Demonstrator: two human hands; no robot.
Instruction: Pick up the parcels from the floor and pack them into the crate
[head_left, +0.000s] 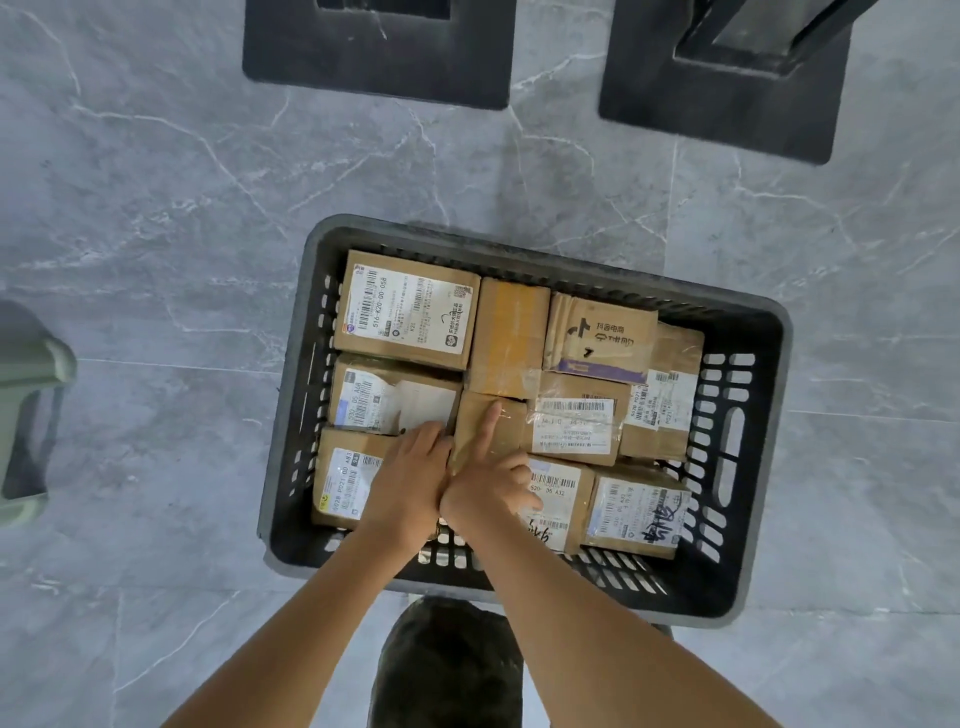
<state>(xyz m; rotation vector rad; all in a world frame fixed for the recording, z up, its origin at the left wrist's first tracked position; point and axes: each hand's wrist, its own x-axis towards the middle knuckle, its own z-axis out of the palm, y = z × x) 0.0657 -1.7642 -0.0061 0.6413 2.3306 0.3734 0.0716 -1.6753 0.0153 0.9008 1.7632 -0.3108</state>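
Underfoot, the grey marble-look tile floor (156, 234) fills most of the view. Two dark square bases (379, 52) stand at the far edge and a grey-green object (26, 395), too cropped to name, sits at the left. No loose parcel lies on the floor that shows. The black slotted plastic crate (283, 415) stands just in front of the person. It is packed wall to wall with cardboard parcels (408, 312), most of them label-up and touching their neighbours. Near the middle sits a small brown parcel (511, 423) wedged between labelled boxes, and both hands meet at it. The left hand (410, 473) lies over the near-left box with its fingers bent down at the small parcel's left edge. Their tips are hidden in the gap, so I cannot tell whether they grip anything. The right hand (491, 483) grasps nothing: its straight index finger (487, 428) presses on the parcel's top, and the other fingers curl loosely above the box beside it. These boxes look light and stiff, though glossy tape probably makes the faces slick. The small one is best held by opposite side walls. In so tight a slot, it likely seats better under flat pressure on the top than under pressure on a corner, which could crush.
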